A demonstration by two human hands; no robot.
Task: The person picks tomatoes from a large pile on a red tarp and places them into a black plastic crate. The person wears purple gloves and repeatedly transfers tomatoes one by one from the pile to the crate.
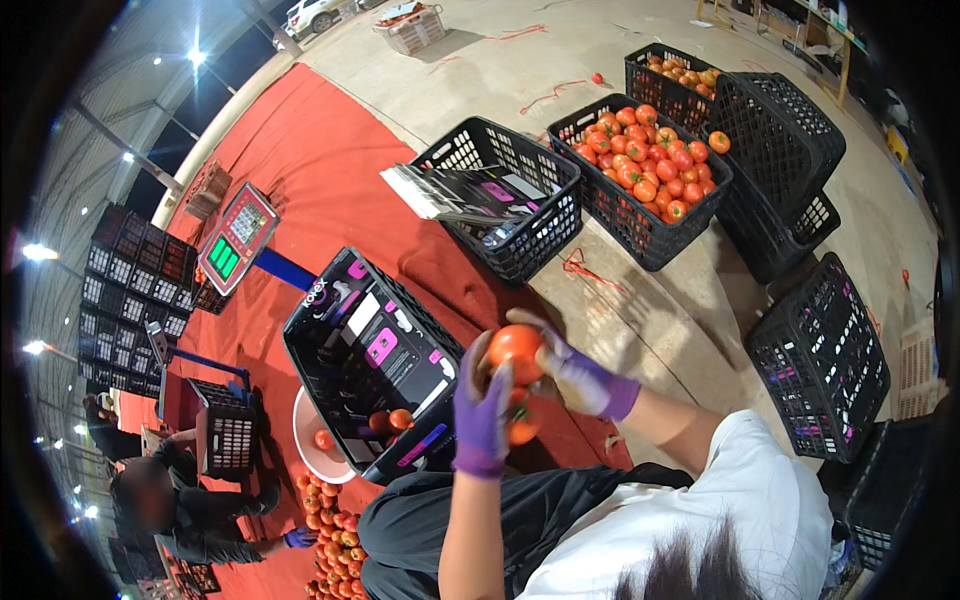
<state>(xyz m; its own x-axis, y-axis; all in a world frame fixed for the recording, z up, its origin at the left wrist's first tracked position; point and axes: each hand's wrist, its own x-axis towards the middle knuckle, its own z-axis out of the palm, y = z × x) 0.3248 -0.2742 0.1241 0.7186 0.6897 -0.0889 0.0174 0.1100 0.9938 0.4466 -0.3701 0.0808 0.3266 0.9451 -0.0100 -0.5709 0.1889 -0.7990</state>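
Observation:
My left hand (480,420) and my right hand (581,375) wear purple gloves with pale palms. Between them is a red tomato (516,352), with fingers of both hands around it. A second tomato (523,429) shows just below, partly hidden by the gloves; which hand carries it is unclear. Left of my hands, a black plastic crate (442,322) lined with printed cardboard stands at the scale. A few tomatoes (401,418) lie at its near end. Beside it, a white basin (304,431) holds a tomato. Loose tomatoes (337,547) are heaped by my knees.
A scale display (238,236) rises on a blue post behind the lined crate. Ahead stand a crate with folded cardboard (480,191) and a crate full of tomatoes (645,172). More black crates (821,360) stand at right. At left, a co-worker's gloved hand (300,537) reaches the heap.

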